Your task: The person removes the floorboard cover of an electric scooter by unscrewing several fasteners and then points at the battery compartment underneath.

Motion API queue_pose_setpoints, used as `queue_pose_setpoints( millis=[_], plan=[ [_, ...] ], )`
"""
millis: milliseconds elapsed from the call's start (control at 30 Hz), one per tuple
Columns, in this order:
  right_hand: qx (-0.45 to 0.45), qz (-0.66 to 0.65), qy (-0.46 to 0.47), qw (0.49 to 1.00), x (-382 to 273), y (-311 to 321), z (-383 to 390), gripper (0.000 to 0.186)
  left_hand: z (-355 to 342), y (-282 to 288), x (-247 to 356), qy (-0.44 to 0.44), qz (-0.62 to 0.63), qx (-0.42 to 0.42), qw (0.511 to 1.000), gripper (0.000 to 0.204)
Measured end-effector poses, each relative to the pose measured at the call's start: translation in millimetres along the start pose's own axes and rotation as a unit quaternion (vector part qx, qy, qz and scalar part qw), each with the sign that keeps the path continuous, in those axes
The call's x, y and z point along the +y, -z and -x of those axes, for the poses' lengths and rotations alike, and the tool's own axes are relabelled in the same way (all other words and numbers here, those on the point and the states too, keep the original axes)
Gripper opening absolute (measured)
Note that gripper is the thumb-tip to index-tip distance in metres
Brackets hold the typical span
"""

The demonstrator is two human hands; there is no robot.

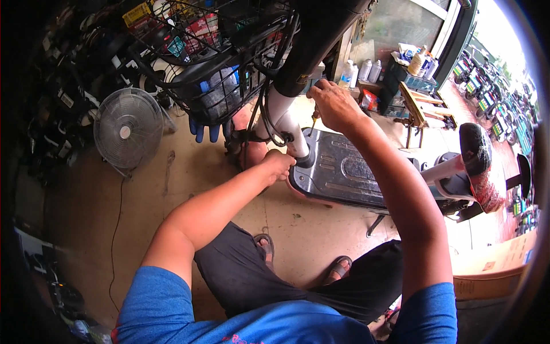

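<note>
An electric scooter stands in front of me, with a black footboard (344,169) and a pale steering column (282,109). My right hand (334,104) is closed over the footboard's front end, just right of the column. In it is what looks like a screwdriver (314,121), with a short yellowish part pointing down and most of it hidden by the fingers. Lower and to the left, my left hand (279,166) is at the column's foot, by the footboard's front corner. Its fingers are pressed together, and anything between them is hidden.
A wire basket (220,94) holding bottles hangs on the scooter's front. Left stands a round metal fan (127,131), its cord (117,229) trailing over the floor. Spray cans (374,71), a wooden frame (424,106) and a cardboard box (492,264) are on the right.
</note>
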State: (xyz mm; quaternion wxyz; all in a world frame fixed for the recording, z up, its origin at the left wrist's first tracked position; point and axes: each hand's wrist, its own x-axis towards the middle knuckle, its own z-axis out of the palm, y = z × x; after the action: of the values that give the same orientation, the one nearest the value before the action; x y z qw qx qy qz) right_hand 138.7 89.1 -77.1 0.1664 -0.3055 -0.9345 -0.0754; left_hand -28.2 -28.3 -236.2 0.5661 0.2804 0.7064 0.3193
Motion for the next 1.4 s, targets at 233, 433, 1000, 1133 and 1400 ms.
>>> queue_pose_setpoints(
  millis=[233,433,1000,1133,1400],
  plan=[
    [-0.126,0.012,-0.069,0.99,8,-1,0,0.038,3,0,2,-0.005,0.007,-0.005,1.0,0.028],
    [0.029,-0.076,-0.026,0.996,8,-9,6,0.034,7,0,3,-0.001,-0.002,-0.007,1.0,0.028],
    [0.018,-0.038,-0.023,0.999,9,-10,2,0.025,-21,-13,-13,0.038,0.092,0.028,0.995,0.011],
    [0.045,-0.056,-0.01,0.997,6,-1,6,0.023,-14,-15,-9,0.028,0.073,0.047,0.996,0.011],
    [0.128,-0.13,-0.059,0.981,17,45,42,0.02,11,-15,5,-0.002,0.172,-0.037,0.984,0.038]
  ],
)
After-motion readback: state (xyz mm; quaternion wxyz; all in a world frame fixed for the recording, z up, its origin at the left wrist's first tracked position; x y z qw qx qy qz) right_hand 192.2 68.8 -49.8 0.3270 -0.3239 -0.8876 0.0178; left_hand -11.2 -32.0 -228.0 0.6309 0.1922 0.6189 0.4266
